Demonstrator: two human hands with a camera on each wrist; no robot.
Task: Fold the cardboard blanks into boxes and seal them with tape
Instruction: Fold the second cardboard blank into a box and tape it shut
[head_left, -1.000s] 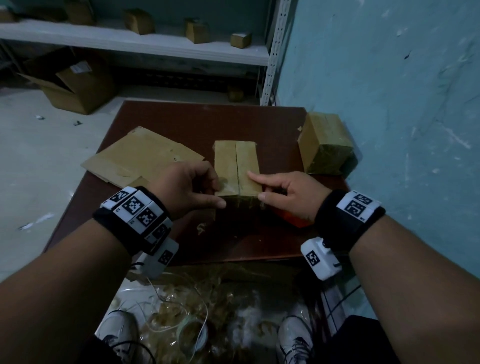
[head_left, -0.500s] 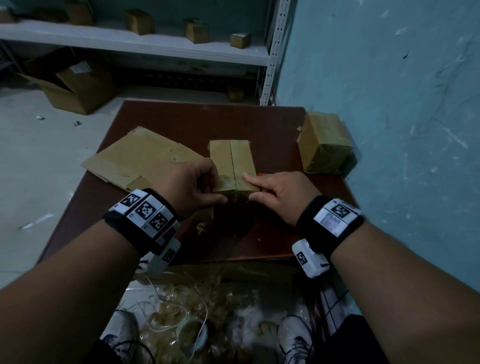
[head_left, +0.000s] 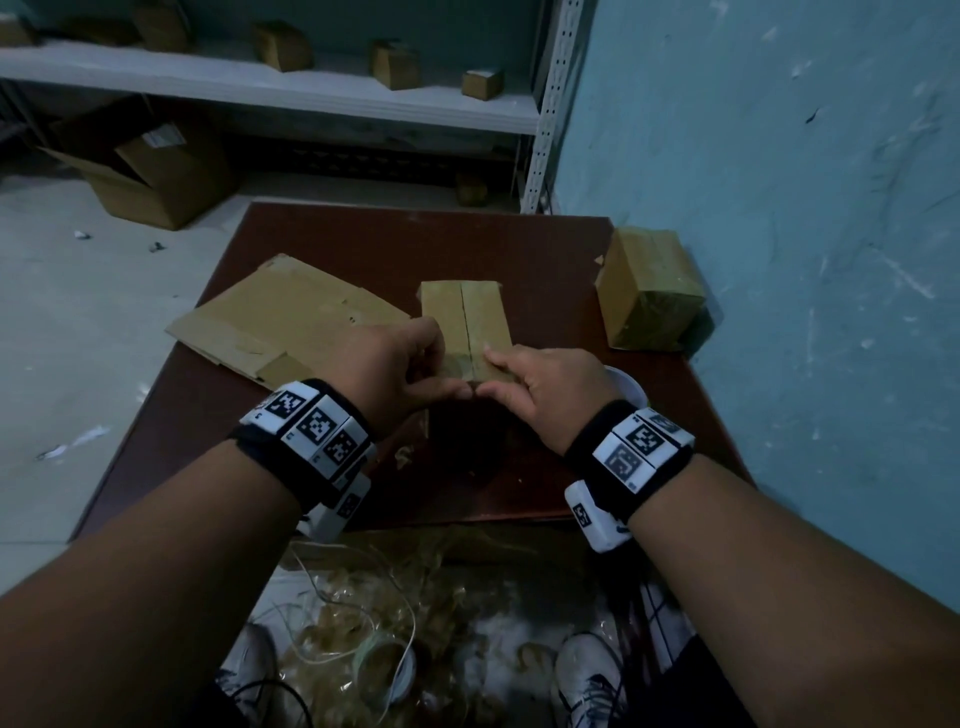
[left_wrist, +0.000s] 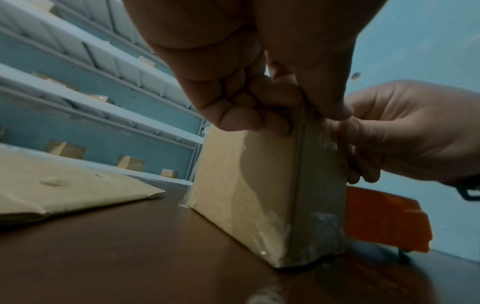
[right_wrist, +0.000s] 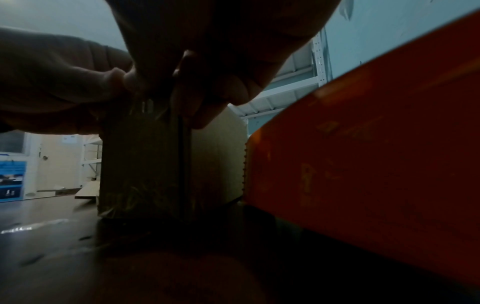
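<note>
A tan folded cardboard box (head_left: 465, 322) is seen on a dark reddish-brown wooden table (head_left: 363, 234). A bright orange plastic tape dispenser (left_wrist: 384, 222) is shown beside it, and black-and-white square-patterned marker wristbands (head_left: 317, 431) are worn against a pale teal painted wall (head_left: 779, 156).

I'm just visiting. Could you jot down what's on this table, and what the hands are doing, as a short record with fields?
Table: dark brown table
Box in work: cardboard box, upright, top flaps closed
Left hand: left hand grips the box's near top edge
Right hand: right hand grips the same edge
Flat blanks: flat cardboard, left of the box
Finished box: taped box, by the wall
Tape tool: orange dispenser, right of the box
</note>
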